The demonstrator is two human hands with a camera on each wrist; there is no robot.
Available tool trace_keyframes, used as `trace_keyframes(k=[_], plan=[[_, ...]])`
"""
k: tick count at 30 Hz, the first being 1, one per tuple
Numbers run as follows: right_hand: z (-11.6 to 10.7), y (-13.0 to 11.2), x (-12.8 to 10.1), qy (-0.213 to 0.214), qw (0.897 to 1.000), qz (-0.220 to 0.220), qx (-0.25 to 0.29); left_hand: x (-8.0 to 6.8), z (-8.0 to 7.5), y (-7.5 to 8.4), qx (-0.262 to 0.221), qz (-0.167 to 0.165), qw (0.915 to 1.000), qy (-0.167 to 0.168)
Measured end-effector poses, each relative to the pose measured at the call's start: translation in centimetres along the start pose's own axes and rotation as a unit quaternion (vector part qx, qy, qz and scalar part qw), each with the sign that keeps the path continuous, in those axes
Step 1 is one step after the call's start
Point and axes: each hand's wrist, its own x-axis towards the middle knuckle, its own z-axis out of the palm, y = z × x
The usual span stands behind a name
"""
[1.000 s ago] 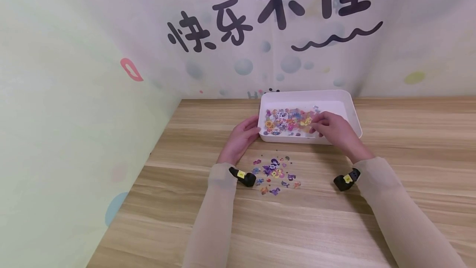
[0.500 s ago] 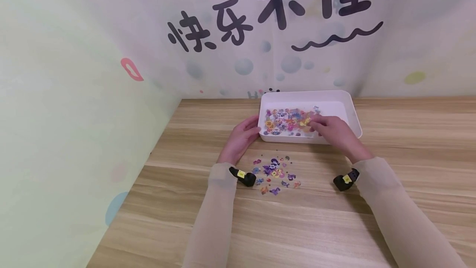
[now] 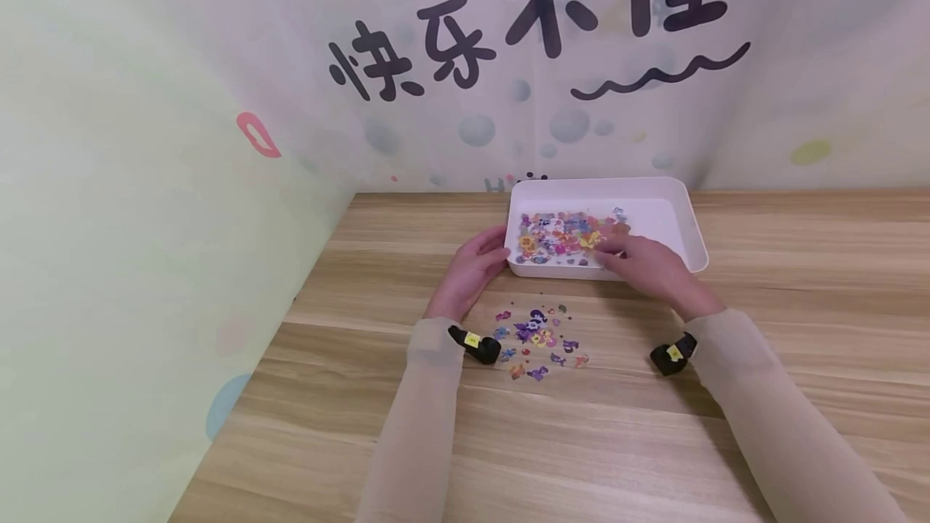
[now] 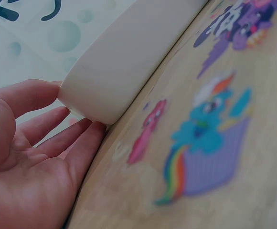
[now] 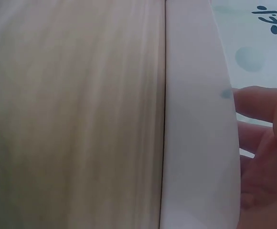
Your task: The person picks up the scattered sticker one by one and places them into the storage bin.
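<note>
A white rectangular tray (image 3: 672,228) stands on the table by the wall, with a heap of colourful cartoon stickers (image 3: 545,244) in its left part. My left hand (image 3: 471,269) rests against the tray's left end. In the left wrist view, the thumb meets the rim and the relaxed fingers (image 4: 76,148) lie by the lower corner. My right hand (image 3: 647,265) reaches over the near wall into the tray, fingers down at the right side of the sticker heap. From the right wrist view, the tray wall (image 5: 198,124) hides its fingertips; thumb and fingers stand apart.
Several loose pony stickers (image 3: 538,333) lie spread on the wooden table (image 3: 545,442) in front of the tray, between the forearms. A printed cloth (image 3: 436,135) hangs right behind the tray, and a pale wall covering (image 3: 131,265) borders the table's left side.
My right hand has lowered and shifted slightly left within the tray, and stickers near its fingers have moved. The left hand and the tray have stayed in place.
</note>
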Motion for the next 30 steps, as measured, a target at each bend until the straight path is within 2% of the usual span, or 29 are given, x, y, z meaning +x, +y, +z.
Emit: trace_keyframes(k=[8,20,26,30], plan=[[0.19,0.08,0.08,-0.004,1.0,-0.003,-0.025,0.07,0.03,-0.06,0.002,0.002,1.0,-0.005],[0.08,-0.11,0.07,-0.014,0.999,-0.01,-0.036,0.02,0.04,-0.01,0.003,-0.002,1.0,0.0],[-0.08,-0.15,0.21,-0.019,0.999,-0.009,-0.03,0.01,0.03,-0.03,0.004,-0.003,1.0,0.0],[0.01,-0.01,0.27,-0.005,1.0,-0.009,-0.018,0.0,0.05,0.01,0.001,-0.002,1.0,0.0]])
